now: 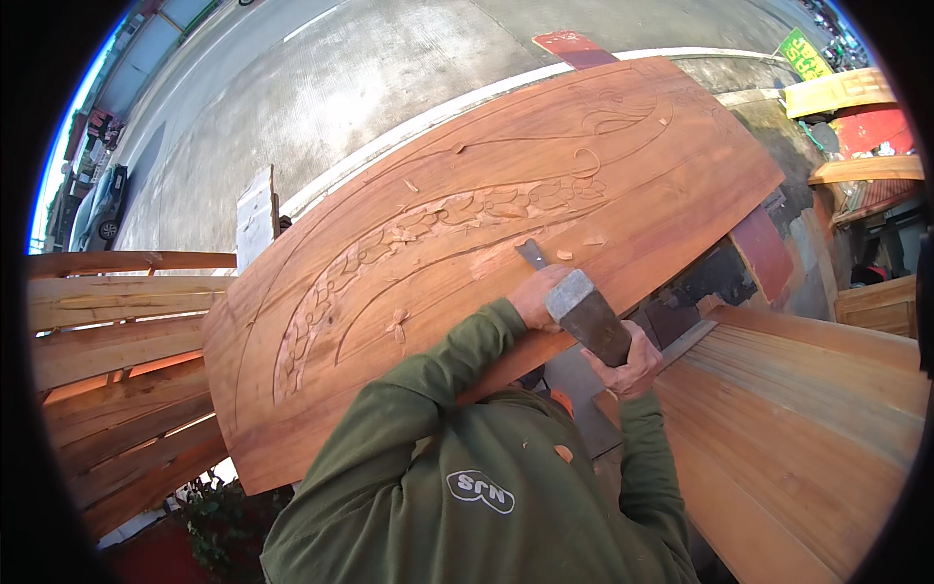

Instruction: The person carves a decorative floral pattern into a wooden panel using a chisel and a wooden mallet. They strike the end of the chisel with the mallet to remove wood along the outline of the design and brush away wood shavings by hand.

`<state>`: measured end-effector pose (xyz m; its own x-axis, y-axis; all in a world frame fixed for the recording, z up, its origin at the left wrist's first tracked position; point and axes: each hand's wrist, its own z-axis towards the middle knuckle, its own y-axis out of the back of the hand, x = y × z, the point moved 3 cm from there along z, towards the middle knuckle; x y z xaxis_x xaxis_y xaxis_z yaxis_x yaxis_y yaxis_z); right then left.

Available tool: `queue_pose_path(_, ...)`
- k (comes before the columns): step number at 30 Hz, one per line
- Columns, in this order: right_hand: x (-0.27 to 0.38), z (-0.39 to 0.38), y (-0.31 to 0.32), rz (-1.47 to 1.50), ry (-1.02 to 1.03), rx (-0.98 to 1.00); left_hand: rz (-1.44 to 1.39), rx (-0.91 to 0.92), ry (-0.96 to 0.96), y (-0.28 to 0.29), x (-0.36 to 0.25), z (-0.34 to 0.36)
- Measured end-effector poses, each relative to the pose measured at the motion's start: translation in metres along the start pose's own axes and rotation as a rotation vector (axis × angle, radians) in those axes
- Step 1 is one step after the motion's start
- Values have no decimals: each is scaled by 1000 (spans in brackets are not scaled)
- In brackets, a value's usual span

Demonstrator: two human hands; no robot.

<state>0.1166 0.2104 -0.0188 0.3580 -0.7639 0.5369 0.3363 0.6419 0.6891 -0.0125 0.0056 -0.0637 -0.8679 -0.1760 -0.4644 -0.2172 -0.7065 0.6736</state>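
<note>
A large reddish-brown wooden panel (467,273) lies before me, carved with a curved band of leaves (428,222) and scrolling lines. My left hand (534,298) is closed around a chisel (530,253), whose flat blade points away from me at the panel's surface, near a pale cut patch. Close by, my right hand (630,362) grips a blocky mallet (595,321) with a worn grey face and dark body. The mallet hides part of my left hand and the chisel's back end. Loose wood chips (564,255) are scattered over the panel.
Wooden slats (126,302) stand at the left of the panel. At the lower right is another wooden panel (808,409). A concrete road (379,88) runs beyond the work, with a parked car (99,209) at far left. More wooden pieces (842,92) lie at far right.
</note>
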Motion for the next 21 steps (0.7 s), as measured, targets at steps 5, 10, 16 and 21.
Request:
queue_pose_path(5, -8, -27, 6, 243, 251, -173, 11, 88, -28, 21, -18, 19)
queue_pose_path(10, 20, 11, 6, -21, 105, 50, -15, 128, 18, 16, -12, 7)
queue_pose_path(16, 14, -5, 12, 330, 286, -234, -28, 90, -34, 17, -15, 11)
queue_pose_path(21, 24, 10, 14, 15, 242, 40, -9, 103, -30, 23, -15, 6)
